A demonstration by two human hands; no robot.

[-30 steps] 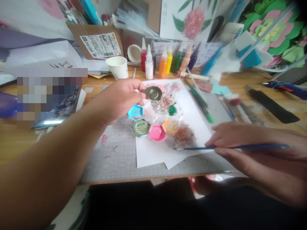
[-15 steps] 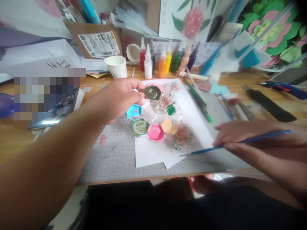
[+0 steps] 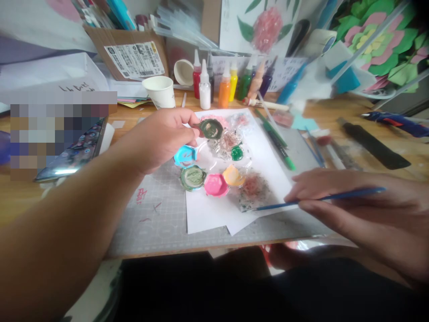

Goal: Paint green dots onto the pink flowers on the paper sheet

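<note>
A clear paint palette (image 3: 212, 162) with round wells of blue, green, pink, yellow and olive paint sits over white paper (image 3: 204, 219). My left hand (image 3: 170, 134) reaches across and pinches the palette's rim by the olive well (image 3: 211, 128). In my right hand (image 3: 338, 192) a slim blue paintbrush (image 3: 348, 194) lies nearly level, pointing left. Its tip is beside a reddish-brown and dark green painted patch (image 3: 254, 190) at the paper's right side; whether they touch, I cannot tell.
Paint bottles (image 3: 224, 89) and a paper cup (image 3: 158, 91) stand behind the paper. Green pens (image 3: 275, 138) lie to its right, with a black strip (image 3: 372, 143) farther off. A tablet (image 3: 73, 154) is at left. Underneath is a grey cutting mat (image 3: 147, 228).
My right hand and the brush have moved left, bringing the tip closer to the painted patch. My left hand keeps its hold on the palette. The whole view has shifted slightly.
</note>
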